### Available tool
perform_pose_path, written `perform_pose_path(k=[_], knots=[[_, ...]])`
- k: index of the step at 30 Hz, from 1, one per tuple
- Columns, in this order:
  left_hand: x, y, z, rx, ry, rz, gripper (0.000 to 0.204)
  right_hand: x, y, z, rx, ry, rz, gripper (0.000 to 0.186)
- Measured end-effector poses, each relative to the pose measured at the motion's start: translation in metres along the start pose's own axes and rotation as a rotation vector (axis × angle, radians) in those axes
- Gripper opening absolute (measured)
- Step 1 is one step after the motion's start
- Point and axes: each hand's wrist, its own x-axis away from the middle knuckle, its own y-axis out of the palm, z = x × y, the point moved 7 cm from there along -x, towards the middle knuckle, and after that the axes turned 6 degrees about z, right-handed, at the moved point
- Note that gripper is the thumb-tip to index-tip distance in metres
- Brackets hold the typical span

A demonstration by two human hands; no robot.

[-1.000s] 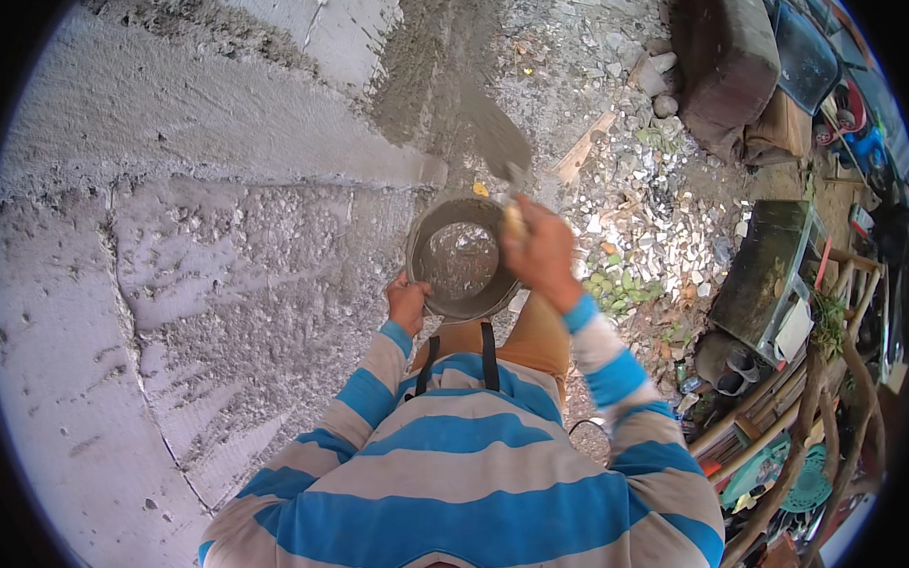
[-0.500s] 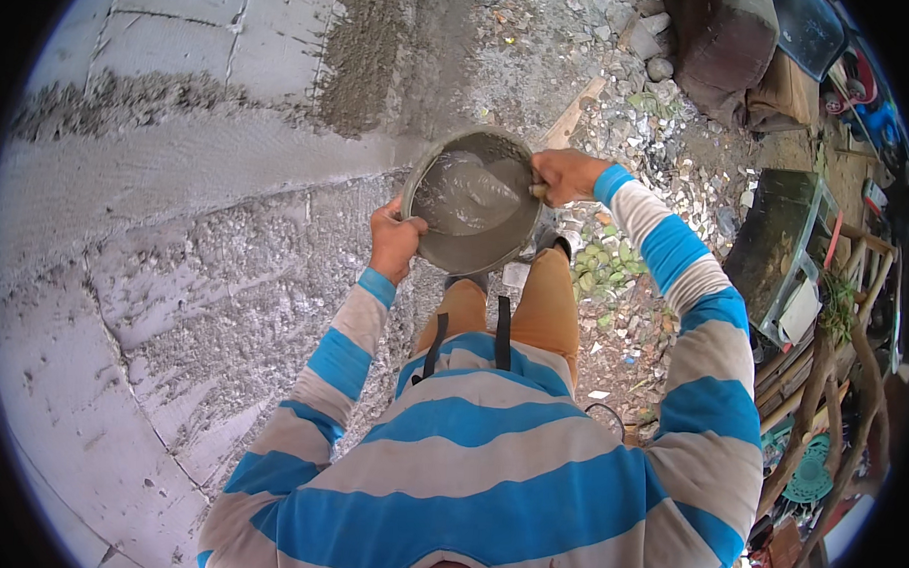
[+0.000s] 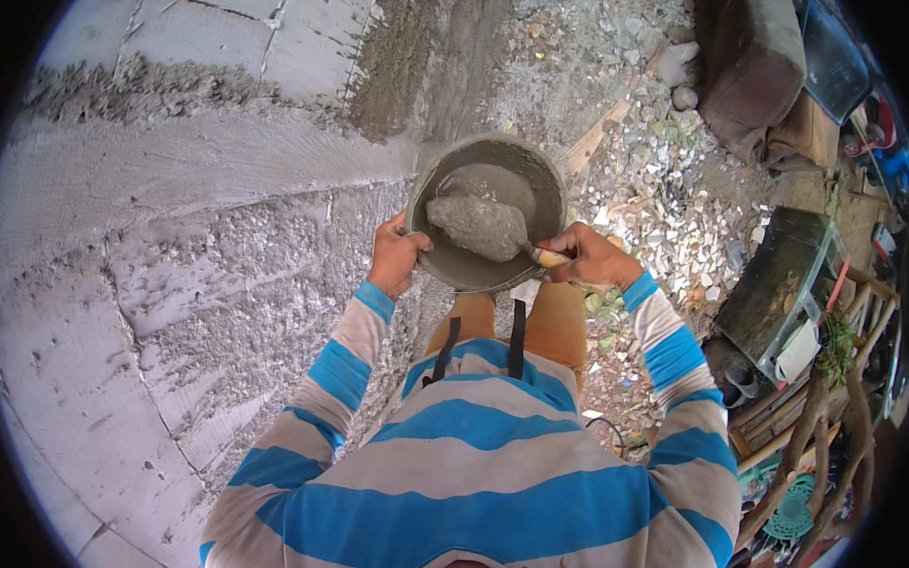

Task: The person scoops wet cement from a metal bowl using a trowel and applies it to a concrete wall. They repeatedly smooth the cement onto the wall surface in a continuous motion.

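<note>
My left hand [image 3: 395, 254] grips the left rim of a round grey bucket [image 3: 487, 152], held above my legs. My right hand [image 3: 591, 261] is closed on the wooden handle [image 3: 551, 257] of a trowel at the bucket's right rim. The trowel's blade [image 3: 477, 225] lies inside the bucket, coated and loaded with wet grey mortar. More wet mortar shows in the bucket behind it.
Pale pavement [image 3: 111, 372] with rough mortar bands lies left; a wet mortar strip [image 3: 382, 71] runs ahead. Stone chips, a wooden scrap [image 3: 595, 139] and rocks lie right, beside a bulky brown object [image 3: 742, 64], a dark glass-sided box [image 3: 765, 275] and piled branches [image 3: 850, 418].
The bucket has been lifted. The trowel has gone from above the wet strip into the bucket, and its mortar-loaded blade now sits nearer the middle, with my right hand lower than half a second ago.
</note>
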Motion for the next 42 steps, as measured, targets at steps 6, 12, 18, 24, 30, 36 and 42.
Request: perform_pose_path(k=[6,12,18,24,30,36,42], knots=[[-0.016,-0.020,-0.035,0.233,-0.025,0.041,0.041,0.008,0.019,-0.030,-0.047,0.038,0.250,0.026],[-0.002,-0.044,-0.047,0.343,-0.079,0.088,0.039,0.030,0.039,-0.052,-0.378,-0.077,0.600,0.030],[0.002,-0.087,-0.086,0.367,-0.118,0.117,0.046,0.003,0.038,-0.086,-0.180,-0.151,1.156,0.029],[0.010,-0.113,-0.107,0.243,-0.122,0.109,0.047,-0.139,0.091,-0.150,0.415,0.157,1.266,0.019],[0.003,-0.127,-0.129,0.458,-0.114,0.240,0.044,-0.103,0.191,-0.288,0.439,-0.355,1.362,0.028],[0.003,-0.094,-0.098,0.134,-0.058,0.217,0.044,0.026,0.043,-0.168,0.689,-0.243,0.898,0.028],[0.010,-0.026,-0.039,-0.006,0.115,0.189,0.047,0.016,0.025,-0.100,1.304,-0.209,0.362,0.013]])
